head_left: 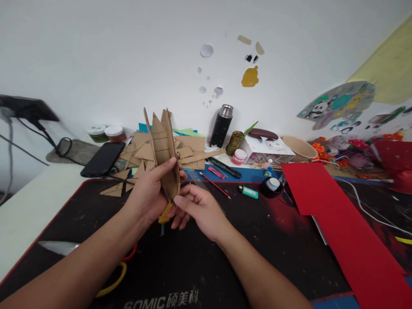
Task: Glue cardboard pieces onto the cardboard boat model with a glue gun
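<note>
My left hand (152,189) is wrapped round a folded cardboard piece (165,150) with upright sides and pointed tips, held above the dark mat. At its lower end, my right hand (199,208) pinches the cardboard's edge between thumb and fingers. Below the hands lies a yellow object (165,214), mostly hidden, so its kind does not show. Scissors with a red and yellow handle (112,281) rest on the mat, partly covered by my left forearm. Behind the held piece is a heap of cardboard scraps (193,146).
Against the wall stands a black thermos (221,126). A black phone (103,159) lies at the left. Red card sheets (341,223) cover the right side. A red pencil (215,185), a utility knife (224,166) and a teal glue-like stick (249,192) lie behind my right hand.
</note>
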`<state>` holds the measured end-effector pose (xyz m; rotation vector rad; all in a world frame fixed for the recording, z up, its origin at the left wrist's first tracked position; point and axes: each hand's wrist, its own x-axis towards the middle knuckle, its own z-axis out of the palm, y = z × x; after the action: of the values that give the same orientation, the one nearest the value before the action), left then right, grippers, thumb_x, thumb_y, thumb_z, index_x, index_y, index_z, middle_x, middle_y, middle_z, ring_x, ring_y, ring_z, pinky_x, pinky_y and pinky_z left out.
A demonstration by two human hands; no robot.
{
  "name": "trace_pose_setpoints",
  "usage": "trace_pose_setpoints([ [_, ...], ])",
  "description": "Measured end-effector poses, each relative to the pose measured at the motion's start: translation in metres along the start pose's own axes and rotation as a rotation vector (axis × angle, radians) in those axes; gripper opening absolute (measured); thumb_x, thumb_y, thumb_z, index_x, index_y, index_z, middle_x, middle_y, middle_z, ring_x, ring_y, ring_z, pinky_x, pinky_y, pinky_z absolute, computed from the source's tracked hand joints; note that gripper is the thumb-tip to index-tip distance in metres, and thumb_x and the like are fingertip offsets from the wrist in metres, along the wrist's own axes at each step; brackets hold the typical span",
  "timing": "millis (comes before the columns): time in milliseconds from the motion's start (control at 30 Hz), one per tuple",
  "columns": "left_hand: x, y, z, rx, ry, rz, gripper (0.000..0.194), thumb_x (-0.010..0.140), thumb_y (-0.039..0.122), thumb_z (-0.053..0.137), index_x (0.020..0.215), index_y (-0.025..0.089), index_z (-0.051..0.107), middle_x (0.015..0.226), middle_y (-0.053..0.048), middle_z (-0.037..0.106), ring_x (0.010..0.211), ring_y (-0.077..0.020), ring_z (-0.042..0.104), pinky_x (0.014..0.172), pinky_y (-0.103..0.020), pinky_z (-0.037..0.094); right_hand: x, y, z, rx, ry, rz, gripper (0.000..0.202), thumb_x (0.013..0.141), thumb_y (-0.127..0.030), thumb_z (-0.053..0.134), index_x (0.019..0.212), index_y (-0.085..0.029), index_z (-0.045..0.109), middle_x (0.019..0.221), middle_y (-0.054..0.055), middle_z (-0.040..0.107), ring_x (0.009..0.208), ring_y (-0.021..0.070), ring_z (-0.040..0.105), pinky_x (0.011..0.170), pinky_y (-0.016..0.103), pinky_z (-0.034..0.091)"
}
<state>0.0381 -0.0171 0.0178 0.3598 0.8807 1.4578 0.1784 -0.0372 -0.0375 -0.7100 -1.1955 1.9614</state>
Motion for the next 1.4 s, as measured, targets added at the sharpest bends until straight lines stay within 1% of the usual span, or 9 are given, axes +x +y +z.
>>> trace_pose_setpoints([
  [200,-0.004,0.001,0.004,-0.002,0.028,-0.02,0.009,0.093,0.014,0.069,0.098,0.013,0.077,0.073,0.0,0.07,0.06,-0.012,0.067,0.055,-0.021,0.059,0.0,0.001,0.001,-0.001,-0.001,-0.012,0.05,0.086,-0.064,0.084,0.095,-0.021,0.06,0.073,0.0,0.079,0.053,0.0153,0.073,0.048,0.021,0.053],
  [367,-0.006,0.002,0.007,-0.016,0.061,-0.036,0.007,0.093,0.015,0.069,0.095,0.014,0.076,0.072,0.001,0.069,0.059,-0.0117,0.066,0.055,-0.021,0.058,-0.001,0.0,0.003,-0.002,-0.003,-0.011,0.047,0.089,-0.061,0.081,0.095,-0.021,0.059,0.073,0.0,0.079,0.053,0.0151,0.073,0.049,0.021,0.053],
  [600,-0.006,0.002,0.006,-0.037,0.045,-0.072,0.003,0.09,0.017,0.074,0.093,0.016,0.075,0.072,0.001,0.068,0.06,-0.0118,0.066,0.056,-0.021,0.059,-0.002,0.0,0.004,0.038,-0.012,-0.002,0.047,0.087,-0.062,0.082,0.094,-0.023,0.057,0.071,0.0,0.079,0.053,0.0158,0.074,0.049,0.022,0.053],
  [767,-0.006,0.002,0.005,-0.047,0.049,-0.067,0.006,0.088,0.018,0.076,0.094,0.017,0.075,0.073,0.002,0.068,0.062,-0.0119,0.066,0.06,-0.022,0.06,-0.001,0.001,0.004,0.044,-0.015,-0.003,0.049,0.088,-0.063,0.082,0.094,-0.023,0.056,0.071,-0.001,0.079,0.053,0.0156,0.074,0.049,0.022,0.054],
  [933,-0.002,-0.002,0.003,-0.007,0.074,0.017,0.004,0.088,0.018,0.076,0.091,0.015,0.075,0.073,0.001,0.069,0.062,-0.0117,0.066,0.058,-0.02,0.058,0.0,0.003,0.004,0.044,-0.004,0.009,0.054,0.086,-0.069,0.081,0.096,-0.022,0.056,0.072,0.0,0.078,0.052,0.0154,0.073,0.049,0.021,0.053],
  [1000,0.0,-0.004,0.0,0.004,0.088,0.069,0.008,0.087,0.02,0.079,0.091,0.016,0.074,0.074,0.002,0.069,0.064,-0.0118,0.067,0.059,-0.02,0.058,0.001,0.004,0.003,0.036,0.008,0.01,0.056,0.086,-0.072,0.08,0.097,-0.022,0.057,0.073,0.0,0.078,0.051,0.0153,0.072,0.048,0.021,0.052],
  [1200,0.003,-0.005,-0.006,0.027,0.016,0.213,0.035,0.08,0.043,0.092,0.096,0.018,0.073,0.081,0.002,0.072,0.073,-0.0143,0.068,0.066,-0.024,0.057,0.0,0.004,0.002,0.021,0.001,-0.021,0.059,0.088,-0.076,0.075,0.101,-0.022,0.058,0.076,0.001,0.079,0.052,0.0157,0.073,0.05,0.021,0.053],
  [1300,0.0,-0.006,-0.006,0.039,0.03,0.238,0.038,0.078,0.048,0.094,0.093,0.021,0.072,0.079,0.003,0.071,0.072,-0.0155,0.067,0.065,-0.026,0.056,0.0,0.005,0.004,0.029,-0.017,-0.033,0.061,0.088,-0.079,0.073,0.104,-0.021,0.058,0.078,0.002,0.079,0.053,0.0152,0.074,0.049,0.02,0.053],
  [1400,-0.005,-0.011,-0.004,0.088,0.027,0.241,0.039,0.078,0.053,0.093,0.092,0.023,0.071,0.076,0.003,0.071,0.07,-0.0168,0.066,0.063,-0.027,0.054,0.002,0.009,0.004,0.029,0.006,-0.044,0.061,0.086,-0.077,0.077,0.099,-0.022,0.057,0.075,0.001,0.078,0.051,0.0152,0.073,0.048,0.02,0.053],
])
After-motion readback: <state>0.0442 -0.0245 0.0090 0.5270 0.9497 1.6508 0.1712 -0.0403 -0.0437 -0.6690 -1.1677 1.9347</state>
